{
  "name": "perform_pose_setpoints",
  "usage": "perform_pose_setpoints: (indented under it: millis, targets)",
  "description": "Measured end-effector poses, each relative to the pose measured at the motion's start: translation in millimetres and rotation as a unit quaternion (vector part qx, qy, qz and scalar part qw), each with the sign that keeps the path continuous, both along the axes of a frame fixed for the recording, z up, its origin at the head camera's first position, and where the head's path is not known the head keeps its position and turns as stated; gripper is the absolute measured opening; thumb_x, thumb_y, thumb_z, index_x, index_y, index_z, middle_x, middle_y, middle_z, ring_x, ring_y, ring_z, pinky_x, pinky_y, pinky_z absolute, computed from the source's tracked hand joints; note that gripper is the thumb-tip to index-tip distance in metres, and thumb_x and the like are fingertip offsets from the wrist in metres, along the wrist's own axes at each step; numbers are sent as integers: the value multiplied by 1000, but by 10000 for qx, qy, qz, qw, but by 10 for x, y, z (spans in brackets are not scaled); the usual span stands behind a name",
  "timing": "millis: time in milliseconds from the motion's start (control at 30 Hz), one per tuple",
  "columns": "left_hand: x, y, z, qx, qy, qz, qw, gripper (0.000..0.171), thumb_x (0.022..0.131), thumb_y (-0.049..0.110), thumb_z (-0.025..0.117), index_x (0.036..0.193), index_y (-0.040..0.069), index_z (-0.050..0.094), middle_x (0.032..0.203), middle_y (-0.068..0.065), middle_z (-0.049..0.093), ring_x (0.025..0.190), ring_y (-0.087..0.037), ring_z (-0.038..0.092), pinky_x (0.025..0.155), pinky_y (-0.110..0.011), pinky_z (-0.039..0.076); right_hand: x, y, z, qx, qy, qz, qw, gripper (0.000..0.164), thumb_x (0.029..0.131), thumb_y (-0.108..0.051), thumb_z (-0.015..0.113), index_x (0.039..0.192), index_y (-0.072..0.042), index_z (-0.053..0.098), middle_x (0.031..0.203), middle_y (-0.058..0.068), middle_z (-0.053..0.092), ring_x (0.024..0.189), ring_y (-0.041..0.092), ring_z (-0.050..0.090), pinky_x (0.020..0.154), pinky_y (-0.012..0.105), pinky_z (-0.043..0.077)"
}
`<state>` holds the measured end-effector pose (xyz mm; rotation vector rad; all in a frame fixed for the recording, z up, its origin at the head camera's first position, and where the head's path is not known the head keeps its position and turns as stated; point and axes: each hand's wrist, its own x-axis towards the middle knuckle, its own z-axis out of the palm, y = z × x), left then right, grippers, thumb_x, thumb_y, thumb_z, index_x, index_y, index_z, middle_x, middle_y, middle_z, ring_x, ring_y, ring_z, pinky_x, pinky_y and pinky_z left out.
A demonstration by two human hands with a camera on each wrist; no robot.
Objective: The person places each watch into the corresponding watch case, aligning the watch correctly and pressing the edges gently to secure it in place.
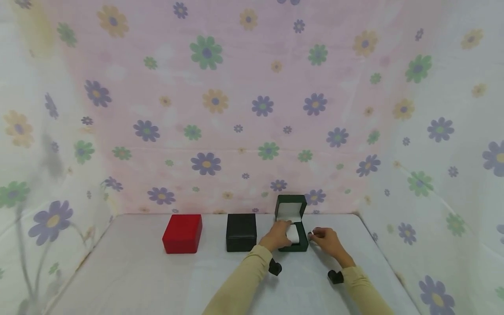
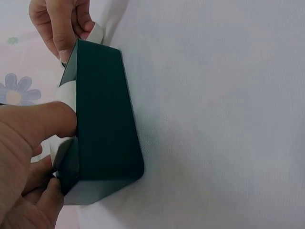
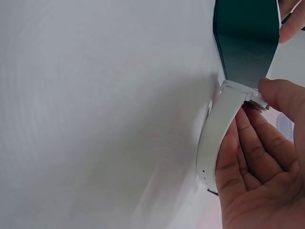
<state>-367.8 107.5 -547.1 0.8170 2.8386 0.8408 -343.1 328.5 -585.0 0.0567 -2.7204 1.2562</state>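
Observation:
A dark green watch box (image 1: 303, 246) stands with its lid raised at the right part of the table, a white cushion (image 1: 293, 234) inside it. My left hand (image 1: 276, 235) pinches this cushion, thumb on its near side, other fingers reaching to the box's left end in the left wrist view. Just right of the box, my right hand (image 1: 330, 242) holds a wristwatch (image 3: 213, 138) with a white strap. The thumb presses at the watch case and the strap curves down past the fingers. The watch case overlaps the box's end wall in the right wrist view.
A closed black box (image 1: 241, 232) stands left of the green one, and a closed red box (image 1: 182, 233) farther left. Flower-printed cloth (image 1: 236, 87) hangs behind the white table (image 1: 149, 280) and along both sides. Black wrist cameras sit on both wrists.

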Motion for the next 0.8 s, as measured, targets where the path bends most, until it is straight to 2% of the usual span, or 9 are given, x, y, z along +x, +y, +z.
perform_pose_setpoints:
  millis: [233,400,633,800]
  targets:
    - [12,25,-40,313,111,233,9992,69,70,6,90,133,-3,63,129,-17,66,120,-34,60,103,-41,53,23,-11,-50,-18,-10,-81,10000,26,92,-9,72,108,11,72,105,23,74,90,29,73,75,34,60]
    - [-7,17,-65,530,-4,344,9980,74,68,4,92,135,-3,62,131,-18,66,121,-33,60,102,-42,53,58,-48,-40,-150,66,-109,9998,25,92,-8,72,107,12,72,111,26,72,91,31,73,75,34,61]
    - [-14,-16,-28,554,-25,295,9980,72,67,5,92,132,-3,63,130,-17,66,121,-32,60,102,-41,53,112,-53,-10,-75,192,-25,9998,27,93,-9,72,108,13,71,114,27,72,94,32,73,77,37,61]
    - [-7,-31,-32,718,38,203,9972,70,66,4,92,129,-4,64,126,-18,67,116,-32,61,100,-43,54,128,-49,-5,-133,292,-87,9994,25,93,-8,72,108,12,72,108,24,74,92,30,73,74,29,59]
